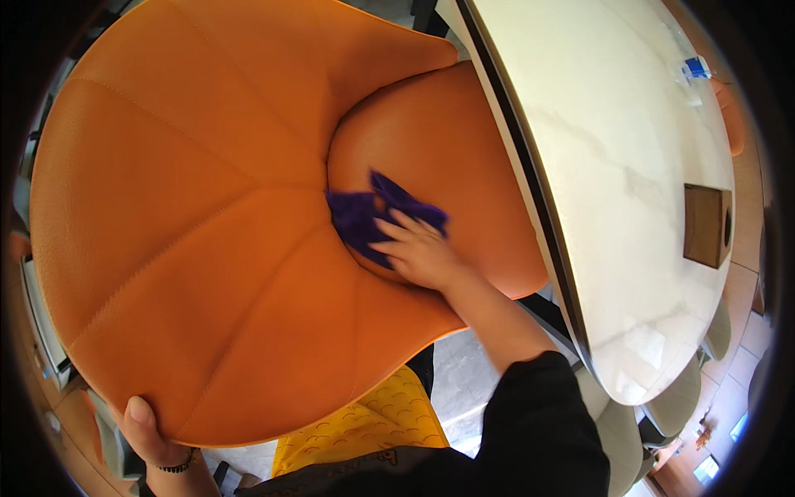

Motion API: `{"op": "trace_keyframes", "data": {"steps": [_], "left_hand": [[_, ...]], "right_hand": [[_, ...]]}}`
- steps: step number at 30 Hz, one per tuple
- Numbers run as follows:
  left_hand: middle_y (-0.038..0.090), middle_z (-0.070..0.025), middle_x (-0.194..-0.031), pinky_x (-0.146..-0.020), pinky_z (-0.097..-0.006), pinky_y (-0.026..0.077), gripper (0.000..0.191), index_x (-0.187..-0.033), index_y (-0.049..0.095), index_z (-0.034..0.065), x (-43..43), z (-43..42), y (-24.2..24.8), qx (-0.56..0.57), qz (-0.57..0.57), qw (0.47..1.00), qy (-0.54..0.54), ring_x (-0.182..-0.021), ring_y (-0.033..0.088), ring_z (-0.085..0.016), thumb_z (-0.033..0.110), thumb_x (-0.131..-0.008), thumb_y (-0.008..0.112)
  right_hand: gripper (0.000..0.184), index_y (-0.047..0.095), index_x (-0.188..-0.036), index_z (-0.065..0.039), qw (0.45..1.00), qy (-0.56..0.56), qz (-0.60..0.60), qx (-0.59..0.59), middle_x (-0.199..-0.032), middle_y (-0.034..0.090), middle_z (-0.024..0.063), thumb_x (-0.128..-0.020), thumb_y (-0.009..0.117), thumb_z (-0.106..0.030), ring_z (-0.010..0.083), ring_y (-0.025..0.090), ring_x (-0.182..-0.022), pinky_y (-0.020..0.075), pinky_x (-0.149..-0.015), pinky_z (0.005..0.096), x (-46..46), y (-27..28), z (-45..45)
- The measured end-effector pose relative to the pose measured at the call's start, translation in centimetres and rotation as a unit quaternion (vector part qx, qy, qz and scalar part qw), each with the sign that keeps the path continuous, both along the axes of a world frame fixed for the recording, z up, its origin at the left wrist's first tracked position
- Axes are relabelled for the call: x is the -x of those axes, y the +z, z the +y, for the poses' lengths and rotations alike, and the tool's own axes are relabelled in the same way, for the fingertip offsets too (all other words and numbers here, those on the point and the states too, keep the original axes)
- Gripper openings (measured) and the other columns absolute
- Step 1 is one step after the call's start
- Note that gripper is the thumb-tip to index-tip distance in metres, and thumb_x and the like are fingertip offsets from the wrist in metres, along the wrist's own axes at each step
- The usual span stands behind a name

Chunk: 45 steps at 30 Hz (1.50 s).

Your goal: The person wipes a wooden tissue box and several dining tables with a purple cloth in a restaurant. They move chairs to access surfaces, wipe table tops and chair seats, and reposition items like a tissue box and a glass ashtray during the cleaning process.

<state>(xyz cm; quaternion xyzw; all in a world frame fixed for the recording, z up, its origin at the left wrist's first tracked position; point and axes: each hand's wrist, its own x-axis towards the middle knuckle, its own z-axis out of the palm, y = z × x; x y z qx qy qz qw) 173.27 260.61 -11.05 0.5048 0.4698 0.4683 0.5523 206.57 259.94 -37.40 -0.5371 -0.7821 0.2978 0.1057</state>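
An orange leather-look chair [186,205] with stitched seams on its backrest fills the left and middle of the head view. My right hand [419,248] lies with fingers spread on a purple cloth [360,217], pressing it on the chair's seat cushion [435,143] close to where the cushion meets the backrest. The cloth is rumpled, with one corner raised. My left hand [146,428] grips the lower left rim of the backrest, its thumb on the front face and its fingers hidden behind.
A white marble-look table [621,155] with a dark edge stands right of the chair. On it are a brown box [706,225] and a clear item with a blue part [695,67]. Grey-green chairs [674,397] stand at lower right. Yellow patterned fabric [366,428] hangs below the backrest.
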Motion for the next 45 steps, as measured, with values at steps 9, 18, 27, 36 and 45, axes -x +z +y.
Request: {"op": "trace_keyframes", "data": {"steps": [9,18,27,36,45], "left_hand": [[0.044,-0.0170,-0.132,-0.091,-0.0361,0.045,0.057,-0.138,0.028,0.0005,2.7,-1.5,0.0,0.081,-0.002,0.996,-0.043,-0.112,0.051,-0.025,0.031,-0.092,0.041],[0.043,-0.0169,-0.132,-0.091,-0.0361,0.045,0.057,-0.138,0.028,0.0008,2.6,-1.9,-0.6,0.123,-0.009,0.992,-0.005,-0.112,0.051,-0.024,0.032,-0.092,0.041],[0.043,-0.0169,-0.132,-0.092,-0.0361,0.044,0.057,-0.138,0.027,0.0011,1.9,-1.9,-0.1,0.119,-0.012,0.993,-0.004,-0.113,0.051,-0.024,0.032,-0.092,0.041],[0.040,-0.0147,-0.134,-0.094,-0.0363,0.042,0.059,-0.140,0.022,0.0035,2.2,0.1,0.8,-0.002,0.072,0.997,-0.012,-0.115,0.048,-0.023,0.031,-0.091,0.042],[0.055,-0.0108,-0.118,-0.091,-0.0301,0.042,0.045,-0.127,0.041,-0.0022,1.7,2.5,0.8,0.033,0.069,0.997,-0.003,-0.107,0.054,-0.018,0.029,-0.095,0.043]], "right_hand": [[0.048,0.036,-0.136,-0.007,0.797,-0.523,-0.292,-0.080,-0.140,0.032,0.0237,-0.092,0.041,-0.027,0.0385,0.033,-0.128,0.0267,-0.107,0.0429,-25.7,-12.3,-14.6],[0.052,0.035,-0.135,-0.003,0.830,-0.519,-0.206,0.013,-0.140,0.035,0.0206,-0.093,0.038,-0.033,0.0360,0.034,-0.128,0.0295,-0.105,0.0409,-19.0,-6.4,16.8],[0.042,0.053,-0.121,-0.005,0.917,-0.270,-0.182,-0.230,-0.129,0.048,0.0191,-0.085,0.050,-0.026,0.0366,0.039,-0.124,0.0327,-0.100,0.0506,-7.0,-5.4,17.0],[0.042,0.056,-0.121,-0.014,0.997,0.029,0.011,-0.072,-0.137,0.043,0.0059,-0.079,0.058,-0.018,0.0298,0.034,-0.130,0.0262,-0.107,0.0460,1.9,-1.1,3.4],[0.036,0.054,-0.120,-0.009,0.864,-0.335,-0.376,0.001,-0.121,0.053,0.0184,-0.087,0.048,-0.023,0.0347,0.049,-0.113,0.0396,-0.097,0.0404,-11.7,-4.1,-12.9]]}}
